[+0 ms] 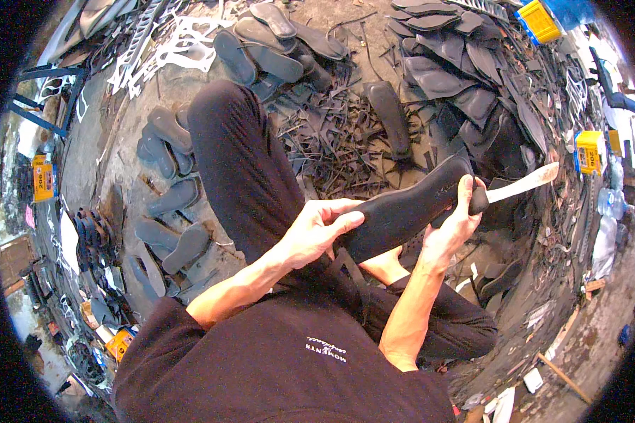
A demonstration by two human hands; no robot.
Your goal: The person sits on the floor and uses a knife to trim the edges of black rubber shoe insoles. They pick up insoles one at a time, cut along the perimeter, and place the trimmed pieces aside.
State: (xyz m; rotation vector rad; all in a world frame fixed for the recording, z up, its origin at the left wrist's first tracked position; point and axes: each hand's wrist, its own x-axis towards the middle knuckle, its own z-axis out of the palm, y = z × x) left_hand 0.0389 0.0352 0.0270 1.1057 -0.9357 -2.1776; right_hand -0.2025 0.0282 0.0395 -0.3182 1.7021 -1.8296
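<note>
Over my lap lies a black shoe sole (pixel 402 211), long and flat, tilted up toward the right. My left hand (pixel 314 229) pinches its near left end, thumb on top and fingers partly hidden beneath. At the far right end my right hand (pixel 455 225) grips the sole's edge along with a knife (pixel 521 185). The knife's dark handle sits by my thumb, and its pale blade points away to the right. A thin black strip (pixel 351 273) hangs below the sole's left end, over my leg.
Black cut scraps (pixel 331 141) cover the floor ahead, with a single sole (pixel 388 116) on them. Soles are heaped at the far middle (pixel 268 46) and far right (pixel 444 63); more soles (pixel 173 243) lie left. White cut-out sheets (pixel 183 49) are at the far left. Yellow boxes (pixel 589 151) stand right.
</note>
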